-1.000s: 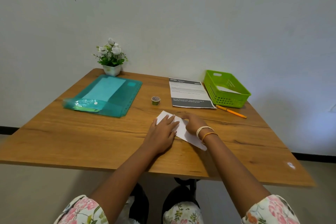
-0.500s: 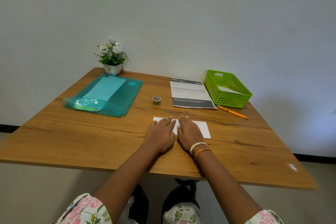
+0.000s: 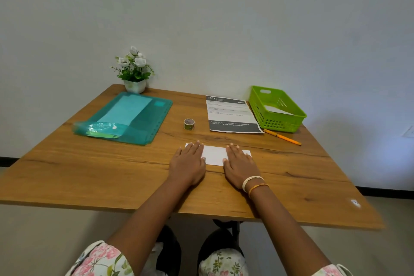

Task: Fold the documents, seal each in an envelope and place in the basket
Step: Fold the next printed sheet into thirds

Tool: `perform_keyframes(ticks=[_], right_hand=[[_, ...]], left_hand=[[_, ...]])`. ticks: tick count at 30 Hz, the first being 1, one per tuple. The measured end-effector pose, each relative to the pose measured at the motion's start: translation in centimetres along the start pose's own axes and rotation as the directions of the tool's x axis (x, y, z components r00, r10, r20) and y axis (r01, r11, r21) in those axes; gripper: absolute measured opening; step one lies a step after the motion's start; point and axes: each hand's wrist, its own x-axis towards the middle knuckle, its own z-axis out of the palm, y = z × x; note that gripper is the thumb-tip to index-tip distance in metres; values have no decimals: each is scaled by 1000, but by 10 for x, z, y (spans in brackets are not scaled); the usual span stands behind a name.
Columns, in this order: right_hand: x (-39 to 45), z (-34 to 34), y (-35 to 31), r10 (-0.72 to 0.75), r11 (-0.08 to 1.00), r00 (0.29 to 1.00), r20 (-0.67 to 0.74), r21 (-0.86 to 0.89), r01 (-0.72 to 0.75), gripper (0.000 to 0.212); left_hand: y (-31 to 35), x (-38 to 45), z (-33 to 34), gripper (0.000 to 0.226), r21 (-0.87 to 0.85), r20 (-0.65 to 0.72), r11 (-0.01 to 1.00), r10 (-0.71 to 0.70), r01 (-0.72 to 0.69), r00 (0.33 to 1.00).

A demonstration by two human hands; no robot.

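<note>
Illumination is even and moderately bright, diffuse, with no hard highlights on the wooden table [image 3: 94, 177]. A soft shadow falls on the wall [image 3: 336, 29] to the right of the green basket [image 3: 277, 108], with a faint bluish cast further right. The glossy teal folder [image 3: 132, 116] shows glare and smearing at its near left corner, where detail is lost. Wide-angle distortion bows the table edges and stretches the near corners of the frame. Text on the printed sheet [image 3: 230, 114] is mostly unreadable; only the heading numerals resolve. Overall sharpness is soft, with compression visible on the wall.
</note>
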Motion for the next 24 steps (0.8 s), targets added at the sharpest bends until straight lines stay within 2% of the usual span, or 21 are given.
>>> perform_keyframes(ticks=[9,19,22,24], right_hand=[[-8,-3,36,147,989,989,-3,19,-147,57],[-11,-5,39,184,983,983,-24,15,-184,57],[-11,-2,12,108,993,981,-158,61,-100,57],[-12,2,-12,-31,997,988,-152,66,42,57]], left_hand=[[-9,-2,-1,57,3,-5,1000,-31,31,1000],[-7,-3,0,58,8,-7,1000,-26,26,1000],[-7,-1,-2,59,17,-12,1000,-18,18,1000],[-7,-1,-1,59,21,-9,1000,-8,8,1000]])
